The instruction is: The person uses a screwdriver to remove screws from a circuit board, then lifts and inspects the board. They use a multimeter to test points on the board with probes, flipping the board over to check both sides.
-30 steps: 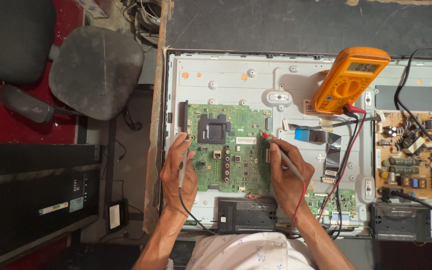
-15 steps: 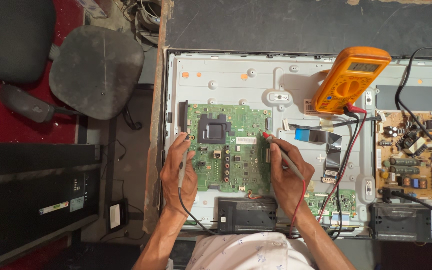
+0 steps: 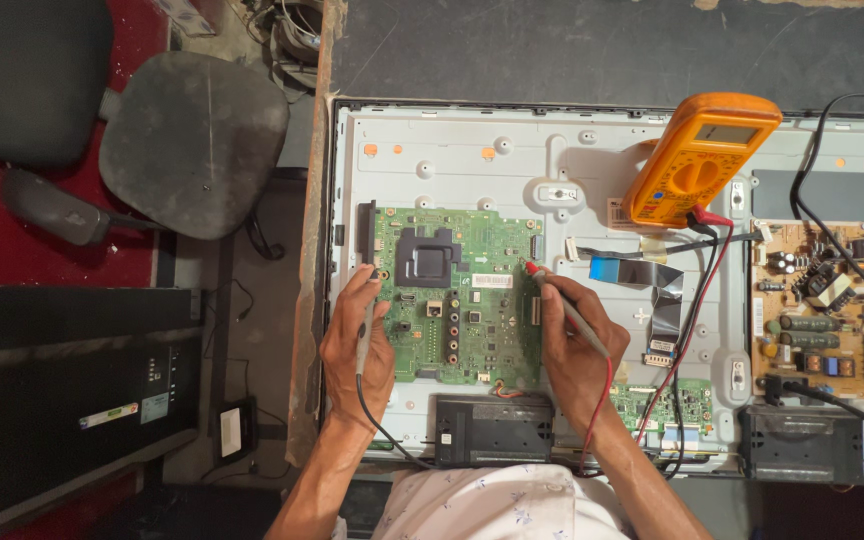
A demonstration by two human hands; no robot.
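Dark table under an opened flat-screen back panel (image 3: 472, 150); near that panel's lower left corner sits the green circuit board (image 3: 457, 300), stiff, light and fragile, best gripped by its bare edges. Left hand (image 3: 360, 340) is clamped on a black probe (image 3: 367, 325) at the board's left edge; right hand (image 3: 574, 345) pinches a red probe (image 3: 557, 295) onto its right edge. Leads run to an orange multimeter (image 3: 697, 160) by the panel's top edge. No containers show
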